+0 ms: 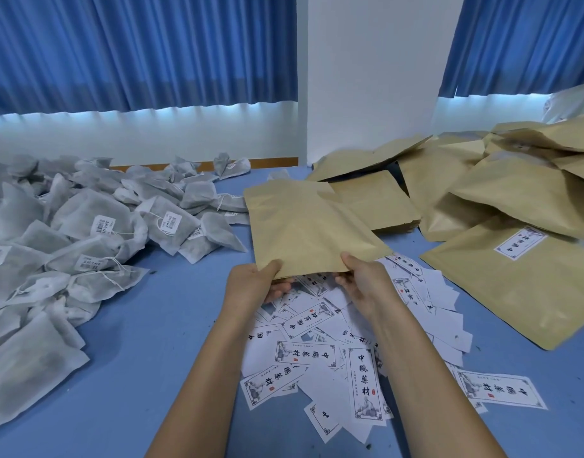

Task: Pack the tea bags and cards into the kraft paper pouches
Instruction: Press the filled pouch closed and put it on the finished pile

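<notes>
A flat tan kraft paper pouch [312, 226] is pinched at its near edge by the left hand [254, 282] and right hand [366, 279], just over the heap of white printed cards [317, 352], so tbh the mouth could get creased or torn if it's pulled apart too hard.

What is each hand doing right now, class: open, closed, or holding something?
Left hand: closed, gripping the near edge of the kraft pouch.
Right hand: closed, gripping the same edge.
</notes>
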Tool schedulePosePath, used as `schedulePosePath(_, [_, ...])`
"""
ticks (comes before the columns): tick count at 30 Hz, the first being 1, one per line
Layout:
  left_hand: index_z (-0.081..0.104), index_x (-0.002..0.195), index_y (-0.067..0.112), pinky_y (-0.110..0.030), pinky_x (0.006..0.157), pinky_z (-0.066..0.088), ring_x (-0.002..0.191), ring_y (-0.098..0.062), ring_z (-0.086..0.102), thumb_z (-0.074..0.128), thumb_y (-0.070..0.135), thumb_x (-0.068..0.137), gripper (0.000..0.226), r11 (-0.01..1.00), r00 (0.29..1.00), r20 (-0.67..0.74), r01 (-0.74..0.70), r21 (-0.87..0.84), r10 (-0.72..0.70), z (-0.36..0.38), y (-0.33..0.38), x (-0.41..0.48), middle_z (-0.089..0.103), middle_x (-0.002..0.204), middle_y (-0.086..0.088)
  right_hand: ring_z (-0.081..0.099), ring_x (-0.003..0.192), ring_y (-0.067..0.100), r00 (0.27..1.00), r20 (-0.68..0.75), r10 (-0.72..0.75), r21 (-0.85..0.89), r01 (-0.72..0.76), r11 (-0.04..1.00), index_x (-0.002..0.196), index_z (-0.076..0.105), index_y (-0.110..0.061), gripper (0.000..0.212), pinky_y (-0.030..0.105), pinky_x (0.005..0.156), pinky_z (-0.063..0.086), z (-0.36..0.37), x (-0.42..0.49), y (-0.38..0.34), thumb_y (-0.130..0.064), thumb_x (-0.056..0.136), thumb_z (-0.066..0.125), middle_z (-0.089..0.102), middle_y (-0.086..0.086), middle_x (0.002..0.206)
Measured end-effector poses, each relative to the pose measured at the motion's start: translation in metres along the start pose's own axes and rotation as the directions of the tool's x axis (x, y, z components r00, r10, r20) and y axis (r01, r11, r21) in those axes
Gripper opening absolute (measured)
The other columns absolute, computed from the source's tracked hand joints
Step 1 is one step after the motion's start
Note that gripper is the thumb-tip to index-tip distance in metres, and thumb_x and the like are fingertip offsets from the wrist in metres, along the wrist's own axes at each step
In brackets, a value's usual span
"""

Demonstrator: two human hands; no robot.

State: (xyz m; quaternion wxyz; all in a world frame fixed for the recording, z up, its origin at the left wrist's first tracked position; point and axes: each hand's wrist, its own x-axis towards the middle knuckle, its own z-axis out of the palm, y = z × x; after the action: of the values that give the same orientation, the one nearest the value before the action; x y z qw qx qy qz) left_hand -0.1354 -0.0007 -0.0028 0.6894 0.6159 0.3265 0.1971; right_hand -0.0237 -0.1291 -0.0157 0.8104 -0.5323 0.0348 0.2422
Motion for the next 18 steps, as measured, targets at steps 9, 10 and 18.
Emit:
schedulePosePath(9, [0.058, 0.087, -0.004, -0.015, 0.041, 0.049, 0.044, -0.012, 0.065, 0.06, 0.001, 0.09, 0.007, 0.999, 0.999, -0.044, 0.027, -0.028, -0.028, 0.005, -0.005, 0.002, 0.065, 0.076, -0.018, 0.057, 0.04, 0.013, 0.986, 0.064, -0.157, -0.249, 0.168, 0.954, 0.11, 0.053, 0.002, 0.018, 0.021, 0.04, 0.049, 0.009, -0.012, 0.004, 0.001, 0.097, 0.041, 0.065, 0.013, 0.074])
schedulePosePath(10, [0.057, 0.092, -0.006, -0.016, 0.042, 0.05, 0.045, -0.013, 0.065, 0.057, 0.002, 0.092, 0.008, 1.0, 0.999, -0.036, 0.017, -0.024, -0.018, 0.005, -0.004, 0.0, 0.065, 0.081, -0.02, 0.051, 0.035, 0.011, 0.984, 0.057, -0.171, -0.266, 0.18, 0.947, 0.106, 0.056, 0.001, 0.019, 0.021, 0.037, 0.045, 0.009, -0.014, 0.003, 0.001, 0.096, 0.039, 0.065, 0.012, 0.063])
schedulePosePath(18, [0.048, 0.122, -0.002, -0.022, 0.053, 0.056, 0.057, -0.021, 0.07, 0.032, 0.013, 0.104, 0.028, 0.973, 0.962, 0.149, -0.224, -0.049, 0.229, 0.03, 0.032, -0.007, 0.073, 0.071, -0.007, 0.039, 0.029, 0.013, 0.926, -0.031, -0.375, -0.119, 0.369, 0.922, 0.089, 0.046, -0.003, 0.009, 0.02, 0.04, 0.036, 0.0, -0.011, -0.029, -0.005, 0.098, 0.044, 0.044, 0.003, 0.035])
